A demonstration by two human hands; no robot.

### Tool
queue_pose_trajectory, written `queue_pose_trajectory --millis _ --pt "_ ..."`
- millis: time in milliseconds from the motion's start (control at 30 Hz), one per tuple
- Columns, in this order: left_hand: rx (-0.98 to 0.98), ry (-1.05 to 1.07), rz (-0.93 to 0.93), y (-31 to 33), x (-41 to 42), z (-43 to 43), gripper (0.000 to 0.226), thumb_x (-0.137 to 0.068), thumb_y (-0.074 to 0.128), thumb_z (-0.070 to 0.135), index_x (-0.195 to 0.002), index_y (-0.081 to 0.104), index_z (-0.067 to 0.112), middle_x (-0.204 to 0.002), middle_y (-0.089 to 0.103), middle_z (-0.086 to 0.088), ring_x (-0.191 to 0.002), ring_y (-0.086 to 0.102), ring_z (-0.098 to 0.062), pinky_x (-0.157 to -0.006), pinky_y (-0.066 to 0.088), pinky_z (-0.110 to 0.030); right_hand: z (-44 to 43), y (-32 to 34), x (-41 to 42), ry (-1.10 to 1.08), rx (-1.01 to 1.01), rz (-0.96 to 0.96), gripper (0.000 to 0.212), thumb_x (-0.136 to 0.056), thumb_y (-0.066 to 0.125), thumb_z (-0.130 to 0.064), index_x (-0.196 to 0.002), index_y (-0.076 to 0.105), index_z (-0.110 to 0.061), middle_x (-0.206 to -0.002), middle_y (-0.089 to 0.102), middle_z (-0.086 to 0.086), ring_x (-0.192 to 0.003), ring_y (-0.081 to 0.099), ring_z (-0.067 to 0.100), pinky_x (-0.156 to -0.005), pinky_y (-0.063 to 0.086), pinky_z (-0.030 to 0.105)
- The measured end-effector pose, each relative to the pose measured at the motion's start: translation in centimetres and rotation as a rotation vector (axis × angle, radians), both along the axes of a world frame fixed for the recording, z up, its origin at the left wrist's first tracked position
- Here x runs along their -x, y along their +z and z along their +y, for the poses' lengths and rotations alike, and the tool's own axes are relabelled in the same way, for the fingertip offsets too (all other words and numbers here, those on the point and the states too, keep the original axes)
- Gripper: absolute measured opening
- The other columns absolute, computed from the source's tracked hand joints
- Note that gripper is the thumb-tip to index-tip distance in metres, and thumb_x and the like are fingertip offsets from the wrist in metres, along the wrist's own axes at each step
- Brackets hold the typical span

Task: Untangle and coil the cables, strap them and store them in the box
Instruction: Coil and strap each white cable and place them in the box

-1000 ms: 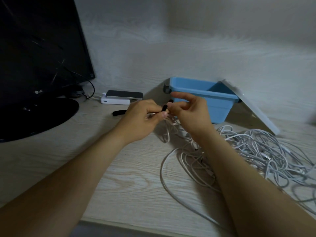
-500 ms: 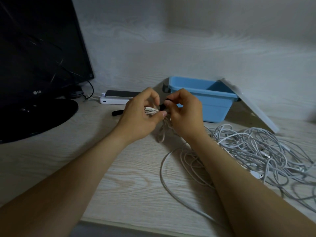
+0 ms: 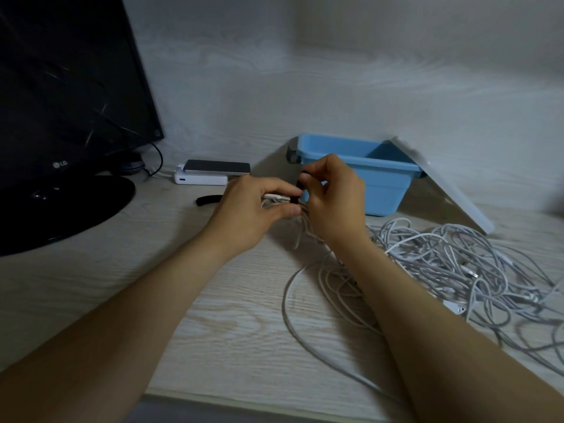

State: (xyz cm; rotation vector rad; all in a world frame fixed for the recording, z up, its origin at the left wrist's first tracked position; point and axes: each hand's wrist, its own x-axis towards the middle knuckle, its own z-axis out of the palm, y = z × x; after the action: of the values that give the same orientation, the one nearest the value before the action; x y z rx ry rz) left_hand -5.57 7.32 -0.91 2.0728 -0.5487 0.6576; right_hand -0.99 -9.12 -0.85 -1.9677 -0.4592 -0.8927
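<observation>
The left hand (image 3: pixel 250 212) was closed around a small bundle of white cable (image 3: pixel 276 197), thumb underneath and fingers curled over the top. The bundle's long axis ran sideways from that fist toward the right hand (image 3: pixel 334 199). The right hand sat just beside it, fingertips almost meeting the left's, and pinched a short black strap (image 3: pixel 300 190). The strap stood roughly upright in the gap between the two hands, crossing the bundle about square to its length. A few slack loops hung below both hands toward the desk (image 3: pixel 232 315).

The wrap seemed to be the step in hand, and it would turn on that crossing. The strap's free end lay on the right hand's side, so that hand looked better placed to carry it round while the left kept the bundle steady. How far the strap already reached around was hidden behind the fingers.

The blue box (image 3: pixel 387 184) stood open just beyond the right hand, nearer to it than to the left. The main heap of cables (image 3: pixel 451 264) lay outside the right forearm, not yet sorted.
</observation>
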Motion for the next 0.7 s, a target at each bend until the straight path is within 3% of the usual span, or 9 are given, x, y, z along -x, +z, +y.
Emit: queue_pose_trajectory --millis 133,267,367,467,600,700 --pt "-0.037 -0.029 -0.021 -0.2 -0.2 0.1 0.022 -0.088 0.082 0.014 -0.109 0.082 0.018 -0.090 0.076 0.023 -0.091 0.071 0.007 -0.084 0.047 -0.008 0.0 -0.1 0.5 0.018 0.092 -0.045 0.002 -0.096 0.063 -0.023 -0.096 0.063 -0.021 -0.085 0.074 -0.005 -0.077 0.069 0.023 -0.068 0.055 0.048" --pt "-0.128 -0.008 -0.071 -0.5 -0.5 0.4 0.009 -0.095 0.075 0.016 -0.103 0.079 0.018 -0.092 0.076 0.016 -0.090 0.069 0.007 -0.080 0.047 -0.011 0.3 -0.2 0.8 -0.005 0.209 -0.072 0.017 -0.093 0.057 -0.034 -0.098 0.063 -0.019 -0.085 0.075 0.000 -0.078 0.068 0.032 -0.066 0.054 0.047" --pt "-0.207 0.056 -0.104 -0.8 -0.6 0.4 0.004 -0.098 0.071 0.023 -0.094 0.070 0.022 -0.087 0.074 0.010 -0.082 0.068 -0.003 -0.073 0.051 -0.027 0.4 -0.2 0.8 0.037 0.174 -0.056 0.010 -0.094 0.063 -0.029 -0.096 0.066 -0.020 -0.083 0.075 -0.004 -0.077 0.070 0.027 -0.067 0.056 0.048" --pt "-0.216 0.087 -0.097 -1.0 -0.4 0.5 0.018 -0.099 0.068 0.023 -0.087 0.055 0.025 -0.080 0.067 0.007 -0.072 0.062 -0.007 -0.065 0.048 -0.031 0.7 -0.2 0.8 0.108 0.103 -0.007 0.001 -0.092 0.069 -0.021 -0.093 0.070 -0.020 -0.081 0.075 -0.009 -0.078 0.072 0.018 -0.070 0.058 0.047" --pt "-0.205 0.133 -0.077 -1.3 -0.5 0.3 0.017 -0.096 0.069 0.026 -0.089 0.054 0.023 -0.083 0.070 0.004 -0.077 0.065 -0.014 -0.070 0.052 -0.043 0.8 0.0 0.8 0.119 0.101 0.037 0.003 -0.091 0.072 -0.016 -0.093 0.072 -0.019 -0.081 0.075 -0.012 -0.078 0.071 0.008 -0.075 0.057 0.041" --pt "-0.082 0.175 -0.006 -1.3 -0.5 0.4 0.022 -0.094 0.073 0.031 -0.092 0.052 0.025 -0.086 0.073 0.003 -0.081 0.071 -0.014 -0.072 0.056 -0.046 0.7 0.1 0.9 0.144 0.095 0.047 0.003 -0.091 0.073 -0.014 -0.091 0.072 -0.016 -0.080 0.074 -0.012 -0.078 0.070 0.006 -0.074 0.056 0.036"
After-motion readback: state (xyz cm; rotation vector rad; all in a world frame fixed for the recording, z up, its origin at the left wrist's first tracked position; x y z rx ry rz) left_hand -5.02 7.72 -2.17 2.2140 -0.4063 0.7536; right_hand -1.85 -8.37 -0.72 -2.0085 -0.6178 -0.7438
